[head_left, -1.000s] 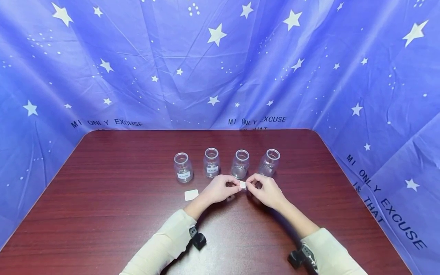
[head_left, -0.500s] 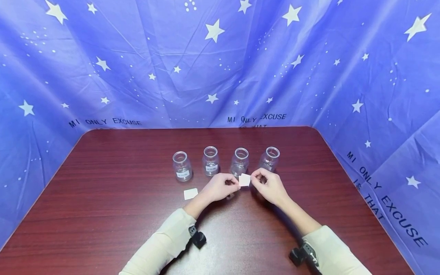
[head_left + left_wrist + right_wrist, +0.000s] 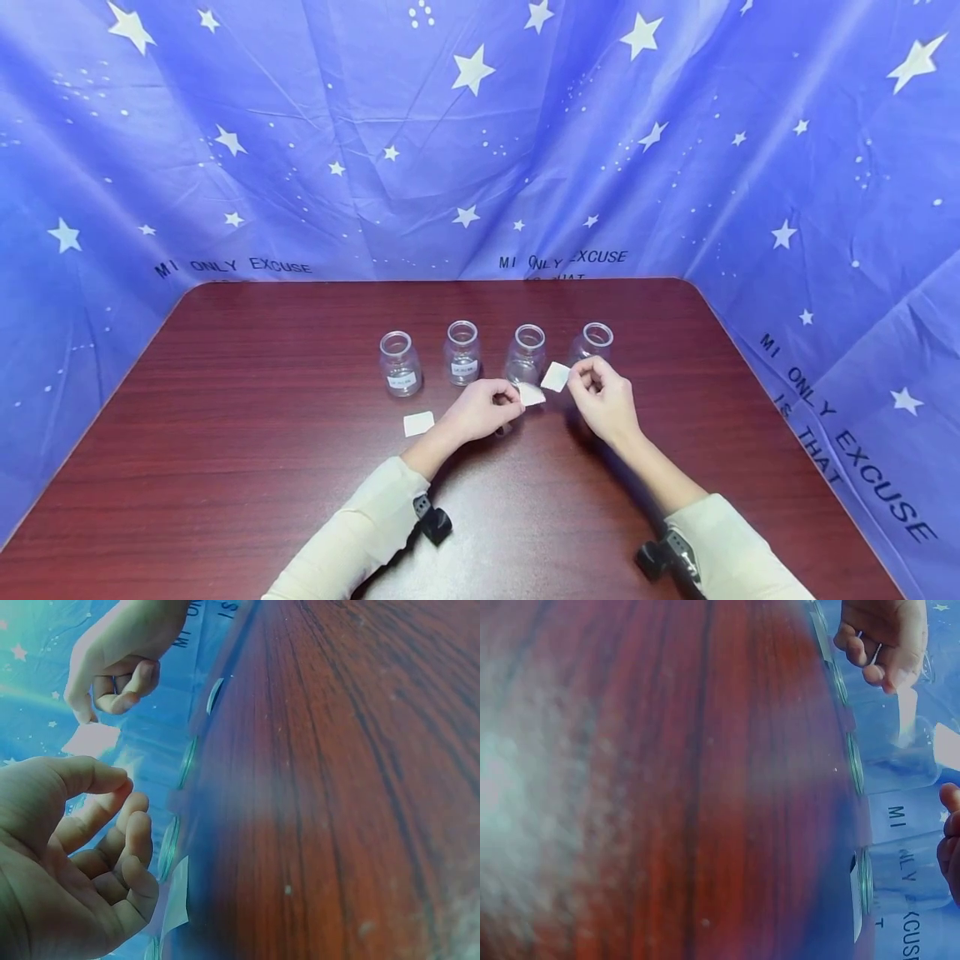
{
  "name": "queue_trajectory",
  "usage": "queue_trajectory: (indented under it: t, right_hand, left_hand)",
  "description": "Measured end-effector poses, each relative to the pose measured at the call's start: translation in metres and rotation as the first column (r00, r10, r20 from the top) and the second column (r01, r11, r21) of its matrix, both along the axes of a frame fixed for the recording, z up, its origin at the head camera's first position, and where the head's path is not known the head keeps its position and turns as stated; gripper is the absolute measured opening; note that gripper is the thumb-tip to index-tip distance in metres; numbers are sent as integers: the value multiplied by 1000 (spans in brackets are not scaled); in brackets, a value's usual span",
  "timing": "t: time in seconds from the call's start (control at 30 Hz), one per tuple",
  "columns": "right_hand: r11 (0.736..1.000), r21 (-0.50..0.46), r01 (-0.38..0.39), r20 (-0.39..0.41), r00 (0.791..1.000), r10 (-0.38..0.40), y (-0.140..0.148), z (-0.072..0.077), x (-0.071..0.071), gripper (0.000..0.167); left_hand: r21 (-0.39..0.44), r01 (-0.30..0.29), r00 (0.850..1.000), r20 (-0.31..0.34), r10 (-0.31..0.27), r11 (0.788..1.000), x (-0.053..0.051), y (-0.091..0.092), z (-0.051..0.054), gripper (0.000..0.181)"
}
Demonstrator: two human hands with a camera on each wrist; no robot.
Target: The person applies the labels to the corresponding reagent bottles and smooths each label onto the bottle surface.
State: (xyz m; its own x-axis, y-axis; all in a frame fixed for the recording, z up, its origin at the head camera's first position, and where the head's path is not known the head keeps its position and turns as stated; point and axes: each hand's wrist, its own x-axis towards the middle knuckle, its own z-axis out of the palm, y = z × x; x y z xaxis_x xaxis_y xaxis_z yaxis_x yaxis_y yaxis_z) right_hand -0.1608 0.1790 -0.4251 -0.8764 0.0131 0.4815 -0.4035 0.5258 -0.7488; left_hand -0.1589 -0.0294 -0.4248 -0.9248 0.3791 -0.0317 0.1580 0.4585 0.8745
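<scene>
In the head view the left hand (image 3: 480,410) pinches a small white piece (image 3: 532,394) between thumb and forefinger, in front of the third jar (image 3: 526,354). The right hand (image 3: 606,400) pinches another white piece (image 3: 556,377), a little apart from the first, and partly covers the fourth jar (image 3: 597,337). In the left wrist view, the left hand (image 3: 75,855) has its thumb and forefinger tips together, with the right hand (image 3: 124,656) beyond. The right wrist view shows the right hand (image 3: 951,844) at its edge and the left hand (image 3: 885,637) above.
Two clear jars with printed white labels, the first (image 3: 401,362) and second (image 3: 462,350), stand left of the other two. A loose white piece (image 3: 418,423) lies on the dark red table (image 3: 262,433) beside the left wrist. Behind hangs a blue star-patterned cloth (image 3: 420,192).
The right hand has moved right and slightly away from the wearer, and its white piece has come apart from the one in the left hand. The left hand has stayed nearly in place.
</scene>
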Motion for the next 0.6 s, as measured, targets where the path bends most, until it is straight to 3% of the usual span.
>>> queue_trajectory:
  t: [0.33,0.47,0.6]
  right_hand:
    - [999,38,20,-3,1000,-20,0,-3,-3,5]
    - [998,51,29,0,1000,-29,0,-4,-3,5]
    - [998,54,34,-4,999,-34,1,-4,-3,6]
  left_hand:
    - [-76,56,998,-15,-57,996,-1,5,-1,8]
    - [-169,71,995,-51,-81,983,-1,10,-3,8]
    - [-260,45,992,-104,-74,965,-1,14,-5,7]
